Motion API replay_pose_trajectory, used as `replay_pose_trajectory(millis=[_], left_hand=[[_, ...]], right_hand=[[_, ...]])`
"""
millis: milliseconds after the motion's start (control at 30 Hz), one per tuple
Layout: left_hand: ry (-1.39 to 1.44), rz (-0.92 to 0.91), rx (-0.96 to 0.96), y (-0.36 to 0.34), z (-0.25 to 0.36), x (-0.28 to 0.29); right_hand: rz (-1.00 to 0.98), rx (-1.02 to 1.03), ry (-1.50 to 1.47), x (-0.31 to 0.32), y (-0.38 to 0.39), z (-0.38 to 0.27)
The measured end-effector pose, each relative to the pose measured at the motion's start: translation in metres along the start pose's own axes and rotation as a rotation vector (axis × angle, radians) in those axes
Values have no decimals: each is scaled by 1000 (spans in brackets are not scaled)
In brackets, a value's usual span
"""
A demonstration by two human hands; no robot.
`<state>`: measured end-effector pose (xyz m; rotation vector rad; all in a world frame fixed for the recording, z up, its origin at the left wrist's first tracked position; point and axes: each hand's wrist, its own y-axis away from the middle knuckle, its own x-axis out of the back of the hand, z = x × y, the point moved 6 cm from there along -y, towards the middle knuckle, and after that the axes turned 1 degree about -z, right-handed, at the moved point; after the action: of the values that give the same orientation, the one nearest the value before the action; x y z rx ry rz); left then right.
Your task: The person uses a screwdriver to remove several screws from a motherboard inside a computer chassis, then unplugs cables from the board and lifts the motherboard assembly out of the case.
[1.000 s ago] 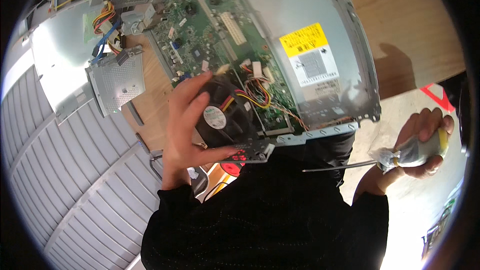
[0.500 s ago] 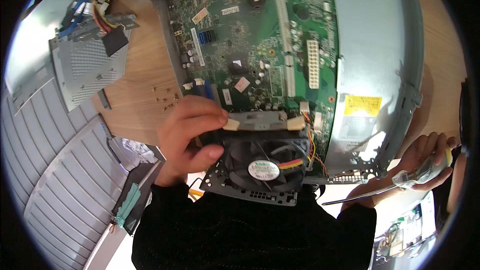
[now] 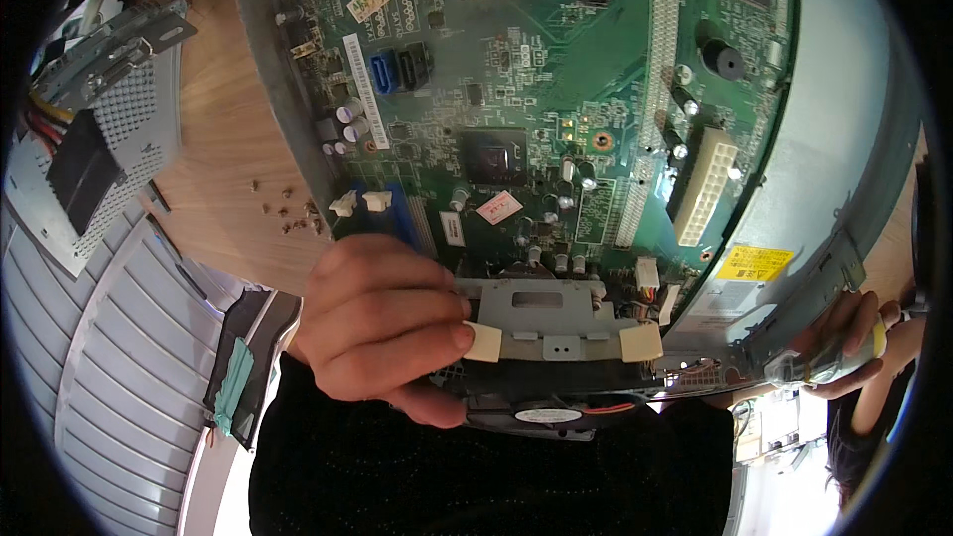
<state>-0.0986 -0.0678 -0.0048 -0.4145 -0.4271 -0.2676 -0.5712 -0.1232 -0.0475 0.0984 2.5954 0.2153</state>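
My left hand (image 3: 382,328) is closed on the left end of a black cooling fan (image 3: 556,415) with a metal bracket (image 3: 531,310), fingers on the bracket and thumb below. Two cream pads (image 3: 640,342) sit on the bracket. The fan stands tilted at the near edge of a green motherboard (image 3: 536,69) in an open computer case (image 3: 844,119). Coloured fan wires lead to a white connector (image 3: 647,274) on the board. Beside the case's right corner, my right hand (image 3: 854,337) is closed around a screwdriver (image 3: 809,367) with a clear handle; its shaft points left.
Several small screws (image 3: 288,221) lie on the wooden table (image 3: 213,159) left of the case. A perforated metal panel (image 3: 134,139) with cables is at the far left. A teal cloth (image 3: 234,387) hangs low on the left. Part of another person shows at the right edge.
The fan has tipped, so its face is now seen nearly edge-on and the bracket shows more fully. The case and board appear closer. My right hand keeps the screwdriver, now nearer the case's corner.
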Motion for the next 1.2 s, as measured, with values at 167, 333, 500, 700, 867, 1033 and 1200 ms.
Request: replay_pose_trajectory(millis=[167,333,500,700,867,1033,1200], left_hand=[[-17,55,10,2,0,-3],[-10,-12,11,1,1,-2],[-9,-66,31,-2,4,-1],[-24,-57,57,-4,8,-2],[-5,-180,101,-2,5,-4],[-155,180,62,-5,20,-5],[-540,-321,13,-20,73,-33]], right_hand=[[3,3,38,-8,-6,0],[-12,29,62,-14,-9,1],[-29,60,84,-24,-10,8],[-45,100,125,-39,-14,9],[12,135,327,-51,-17,17],[87,117,448,-59,-22,35],[57,227,536,-74,-25,34]])
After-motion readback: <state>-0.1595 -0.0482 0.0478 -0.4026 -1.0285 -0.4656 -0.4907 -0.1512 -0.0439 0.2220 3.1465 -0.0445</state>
